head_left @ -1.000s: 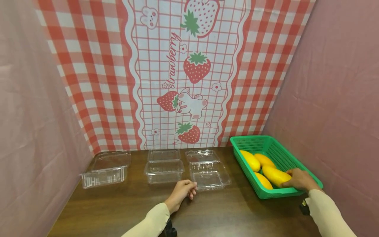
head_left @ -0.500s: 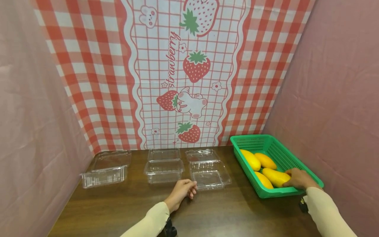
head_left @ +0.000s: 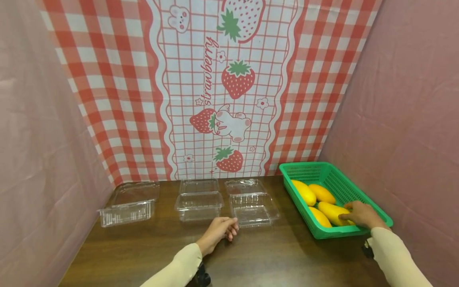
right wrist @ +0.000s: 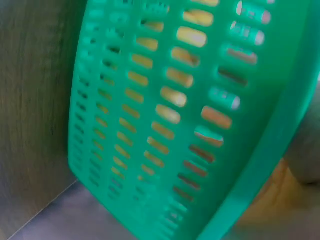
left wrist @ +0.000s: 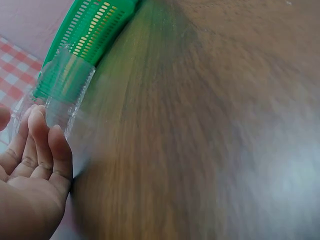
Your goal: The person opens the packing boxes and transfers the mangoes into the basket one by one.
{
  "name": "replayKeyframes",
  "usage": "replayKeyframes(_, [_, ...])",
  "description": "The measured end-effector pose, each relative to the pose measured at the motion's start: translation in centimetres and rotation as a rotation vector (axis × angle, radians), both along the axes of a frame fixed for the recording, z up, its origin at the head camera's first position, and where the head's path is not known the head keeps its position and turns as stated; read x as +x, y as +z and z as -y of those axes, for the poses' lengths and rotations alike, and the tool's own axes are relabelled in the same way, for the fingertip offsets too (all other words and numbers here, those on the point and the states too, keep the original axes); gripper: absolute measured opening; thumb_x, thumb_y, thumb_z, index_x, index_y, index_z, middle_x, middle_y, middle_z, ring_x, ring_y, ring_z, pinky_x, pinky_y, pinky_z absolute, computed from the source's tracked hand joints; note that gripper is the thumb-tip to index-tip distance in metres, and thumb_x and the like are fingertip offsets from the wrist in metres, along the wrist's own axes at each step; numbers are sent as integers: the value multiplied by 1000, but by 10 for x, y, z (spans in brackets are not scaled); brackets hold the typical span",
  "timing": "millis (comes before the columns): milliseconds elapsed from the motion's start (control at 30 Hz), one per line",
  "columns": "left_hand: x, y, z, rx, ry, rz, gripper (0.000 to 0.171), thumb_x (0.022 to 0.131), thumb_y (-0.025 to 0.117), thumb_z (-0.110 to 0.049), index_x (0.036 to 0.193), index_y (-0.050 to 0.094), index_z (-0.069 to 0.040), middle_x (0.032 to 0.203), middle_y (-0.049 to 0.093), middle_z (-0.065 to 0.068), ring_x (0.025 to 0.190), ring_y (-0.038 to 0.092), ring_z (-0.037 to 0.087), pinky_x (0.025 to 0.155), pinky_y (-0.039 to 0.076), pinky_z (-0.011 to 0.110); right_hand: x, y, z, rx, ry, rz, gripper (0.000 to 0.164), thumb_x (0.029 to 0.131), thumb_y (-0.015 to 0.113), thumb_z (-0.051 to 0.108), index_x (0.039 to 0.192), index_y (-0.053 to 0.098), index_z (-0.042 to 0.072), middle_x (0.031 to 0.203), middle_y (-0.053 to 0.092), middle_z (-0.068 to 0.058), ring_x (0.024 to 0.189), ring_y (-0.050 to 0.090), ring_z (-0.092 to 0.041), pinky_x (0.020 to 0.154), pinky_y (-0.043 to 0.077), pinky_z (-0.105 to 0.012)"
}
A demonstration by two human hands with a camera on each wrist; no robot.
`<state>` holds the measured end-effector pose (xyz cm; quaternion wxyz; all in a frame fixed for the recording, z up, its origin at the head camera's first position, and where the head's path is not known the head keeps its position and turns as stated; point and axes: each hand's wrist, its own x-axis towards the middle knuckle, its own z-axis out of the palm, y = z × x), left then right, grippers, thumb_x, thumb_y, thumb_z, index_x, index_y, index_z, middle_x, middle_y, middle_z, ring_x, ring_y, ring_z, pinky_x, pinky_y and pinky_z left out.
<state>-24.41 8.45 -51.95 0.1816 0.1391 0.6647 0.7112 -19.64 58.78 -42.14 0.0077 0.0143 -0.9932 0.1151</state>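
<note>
My right hand reaches over the near right rim of the green plastic basket and grips the near end of a yellow mango. Its thumb lies across the top of the fruit; the other fingertips are partly hidden. In the right wrist view the slotted basket wall blocks most of the hand. My left hand rests on the table with loosely curled fingers, holding nothing. Those fingers lie right by the front corner of a clear clamshell container.
Several more mangoes lie in the basket. Two other clear clamshells, one in the middle and one at the left, stand with raised lids along the back of the wooden table. Pink cloth hangs at both sides.
My right thumb has shifted left over the mango, and the hand sits slightly farther over it. The mango remains in the basket. My left hand has barely moved.
</note>
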Motion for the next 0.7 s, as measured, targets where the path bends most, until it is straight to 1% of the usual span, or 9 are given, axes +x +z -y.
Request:
replayKeyframes(133, [3,6,15,-74,-6,-69,38,103,63,-31,93,71,5,75,66,4,57,56,10,56,51,23,-7,4,19,-31,-13,-109,52,97,71,28,123,63,-16,120,63,-38,108,56,-61,85,50,-67])
replayKeyframes(167, [4,9,20,-96,-8,-89,38,103,63,-31,93,71,5,75,67,4,58,57,10,57,51,23,-9,6,25,-42,-12,-141,49,98,70,26,123,64,-16,120,64,-37,102,60,-57,83,51,-65])
replayKeyframes(200, [5,12,25,-113,-11,-107,38,103,62,-31,94,71,5,77,68,5,59,57,11,58,51,24,-11,7,33,-60,-6,-169,47,98,68,24,123,64,-15,119,64,-36,95,63,-54,80,52,-63])
replayKeyframes(333, [10,28,44,-202,-26,-200,35,104,62,-31,92,72,0,80,69,8,62,60,15,61,54,29,-17,14,63,-104,38,-267,44,102,65,26,123,65,-12,120,66,-33,95,64,-51,80,52,-63])
replayKeyframes(367, [10,33,48,-224,-34,-234,34,104,62,-30,91,72,-1,80,70,9,63,61,18,61,54,30,-17,17,69,-118,48,-286,44,103,64,27,123,66,-12,119,67,-32,95,64,-50,80,52,-63])
replayKeyframes(433, [10,43,55,-267,-46,-315,33,104,62,-29,89,72,-2,78,69,9,64,64,25,61,56,34,-17,22,82,-131,59,-322,45,104,63,31,124,67,-10,121,67,-30,107,61,-52,85,50,-65])
replayKeyframes(533, [11,58,67,-323,-47,-430,31,104,62,-29,86,72,-6,77,69,11,69,66,36,62,58,41,-17,31,102,-162,76,-348,46,105,61,35,126,67,-6,122,68,-27,107,62,-48,86,51,-63])
replayKeyframes(567, [12,62,72,-341,-46,-463,31,105,62,-30,87,72,-8,77,69,12,70,66,36,63,59,43,-17,33,108,-173,84,-353,47,105,61,36,127,67,-5,122,68,-26,106,63,-46,85,52,-63])
replayKeyframes(700, [14,77,93,-404,-16,-571,26,104,62,-36,89,71,-18,83,69,13,71,67,29,65,59,37,-17,35,137,-177,136,-403,42,103,65,32,126,68,-3,121,68,-24,104,64,-43,85,53,-61])
